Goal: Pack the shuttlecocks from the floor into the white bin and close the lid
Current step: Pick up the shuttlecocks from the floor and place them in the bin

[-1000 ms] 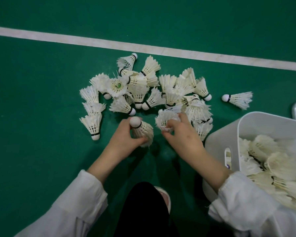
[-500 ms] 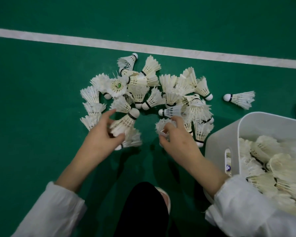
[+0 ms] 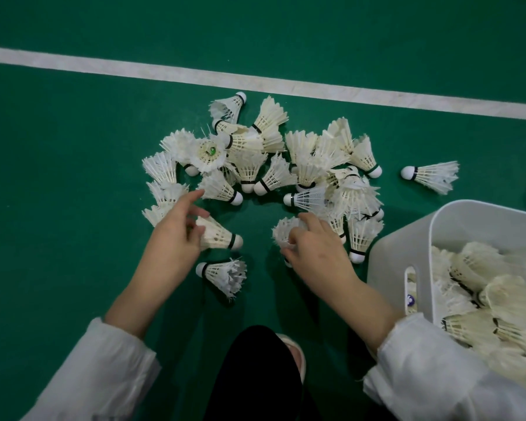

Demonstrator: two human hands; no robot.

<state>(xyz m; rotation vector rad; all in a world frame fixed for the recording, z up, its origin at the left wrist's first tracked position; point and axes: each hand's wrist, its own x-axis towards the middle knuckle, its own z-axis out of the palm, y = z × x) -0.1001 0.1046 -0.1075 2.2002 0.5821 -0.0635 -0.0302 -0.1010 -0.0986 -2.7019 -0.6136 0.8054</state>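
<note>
- The left hand [image 3: 173,238] grips the left shuttlecock [image 3: 217,237] by its feather skirt, cork pointing right, low over the green floor [image 3: 58,208]. Its index finger is stretched out toward the pile.
- The right hand [image 3: 316,253] has its fingers curled round the right shuttlecock [image 3: 284,232], whose feathers stick out to the left.
- The two hands are apart, with bare floor between them.
- A loose shuttlecock [image 3: 222,273] lies on the floor just below the left hand, cork to the left.
- The pile [image 3: 286,165] of shuttlecocks lies beyond both hands, near the white line [image 3: 255,83]. A lone shuttlecock [image 3: 431,176] lies apart to its right.
- The white bin [image 3: 401,253] stands at the right, just beside the right forearm and open on top (packed shuttlecocks [image 3: 483,284] already fill much of it).
</note>
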